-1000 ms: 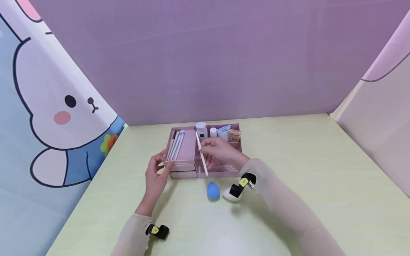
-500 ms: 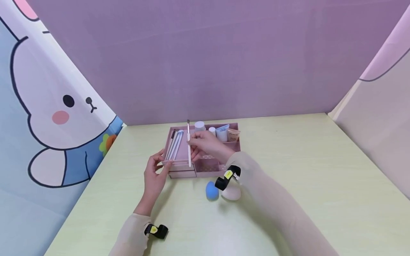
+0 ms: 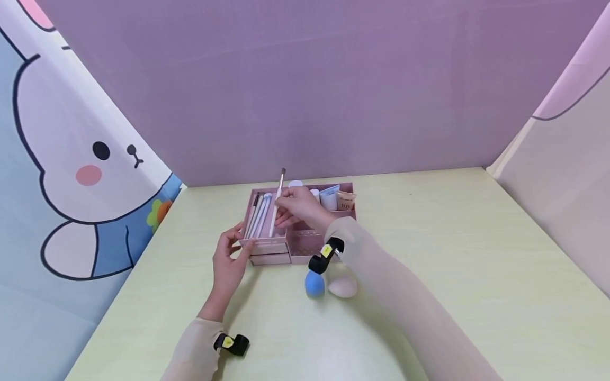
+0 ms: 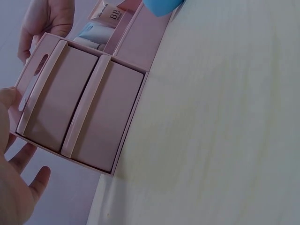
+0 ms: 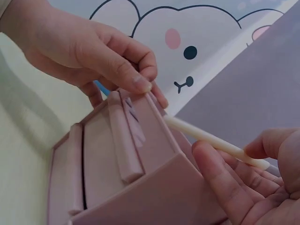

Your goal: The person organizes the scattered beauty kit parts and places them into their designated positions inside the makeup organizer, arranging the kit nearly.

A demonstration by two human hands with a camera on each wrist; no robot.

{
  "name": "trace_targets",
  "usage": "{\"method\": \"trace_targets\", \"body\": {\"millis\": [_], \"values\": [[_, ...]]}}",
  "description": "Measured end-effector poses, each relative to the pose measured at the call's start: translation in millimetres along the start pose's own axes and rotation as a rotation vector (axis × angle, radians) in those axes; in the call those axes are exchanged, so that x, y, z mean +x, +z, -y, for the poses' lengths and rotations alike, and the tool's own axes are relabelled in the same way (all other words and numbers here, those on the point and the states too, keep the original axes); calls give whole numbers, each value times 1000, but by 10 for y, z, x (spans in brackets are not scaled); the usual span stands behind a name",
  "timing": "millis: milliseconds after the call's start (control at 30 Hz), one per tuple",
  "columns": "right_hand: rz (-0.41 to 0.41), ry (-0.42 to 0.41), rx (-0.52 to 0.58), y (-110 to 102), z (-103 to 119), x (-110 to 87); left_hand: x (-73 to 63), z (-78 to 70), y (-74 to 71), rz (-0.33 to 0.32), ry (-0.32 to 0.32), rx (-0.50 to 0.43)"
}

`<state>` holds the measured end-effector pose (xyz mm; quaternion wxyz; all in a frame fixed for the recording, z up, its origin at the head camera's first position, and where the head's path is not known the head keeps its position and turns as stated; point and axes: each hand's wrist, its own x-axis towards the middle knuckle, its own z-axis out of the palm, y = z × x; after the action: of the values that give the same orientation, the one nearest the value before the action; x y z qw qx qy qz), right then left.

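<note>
A pink makeup organizer (image 3: 270, 247) with two front drawers (image 4: 96, 110) stands on the table. My left hand (image 3: 231, 264) grips its front left corner, thumb on the upper front edge, as the right wrist view shows. Between the thumb and fingers of my right hand (image 3: 301, 207) is a white-handled makeup brush (image 3: 279, 188). It slants over the organizer's top tray, bristles up and away, handle end low over the tray. Several other brushes (image 3: 260, 214) lie side by side at the tray's left. Part of the handle (image 5: 211, 136) shows in the right wrist view.
Behind my right hand, the organizer's back compartment holds a white-capped jar (image 3: 295, 183), a pale blue tube (image 3: 329, 197) and a BB tube (image 3: 346, 200). In front lie a blue makeup sponge (image 3: 314, 284) and a pale pink one (image 3: 343, 287). A purple cloth wall (image 3: 333, 95) rises behind.
My right hand has carried the brush leftward from over the right compartments to over the top tray, and the brush's slant has swung to the other side. My left hand stays at the corner.
</note>
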<state>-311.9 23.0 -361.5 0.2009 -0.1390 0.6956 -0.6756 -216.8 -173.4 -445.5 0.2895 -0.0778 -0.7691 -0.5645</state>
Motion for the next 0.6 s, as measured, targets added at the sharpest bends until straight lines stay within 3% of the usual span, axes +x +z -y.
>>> {"method": "trace_targets", "body": {"millis": [233,500,600], "values": [[8,63,-36,-21,20,46,-14,-41,-1,-5,-22,16],[62,67,-84,-23,63,31,-41,-392,1,6,9,37],[75,56,-91,-21,71,26,-44,-436,-11,9,-1,36]]}}
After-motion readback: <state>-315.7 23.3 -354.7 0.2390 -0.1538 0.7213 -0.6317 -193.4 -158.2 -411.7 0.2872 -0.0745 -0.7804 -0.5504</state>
